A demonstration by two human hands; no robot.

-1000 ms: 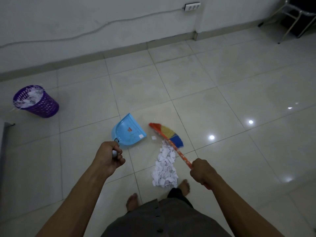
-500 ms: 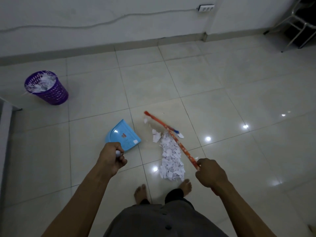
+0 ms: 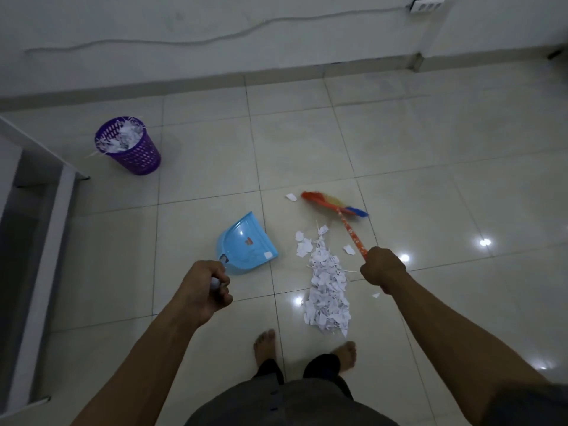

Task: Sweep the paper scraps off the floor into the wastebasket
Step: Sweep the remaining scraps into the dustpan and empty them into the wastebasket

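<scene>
A long pile of white paper scraps lies on the tiled floor in front of my bare feet. My right hand grips the orange handle of a small broom, whose orange, yellow and blue bristles sit beyond the pile's far end. My left hand grips the handle of a light blue dustpan, which rests on the floor left of the pile with its mouth toward the scraps. One scrap lies inside the pan. A purple wastebasket stuffed with paper stands far left.
A white furniture frame runs along the left edge. The wall and baseboard cross the back, with a cable and a power strip at top right. Loose scraps lie near the broom head and handle.
The broom head has swung from the pile's left side out to the far right, bristles now spread. The view has shifted, so the wastebasket appears closer to centre. The dustpan stays on the floor.
</scene>
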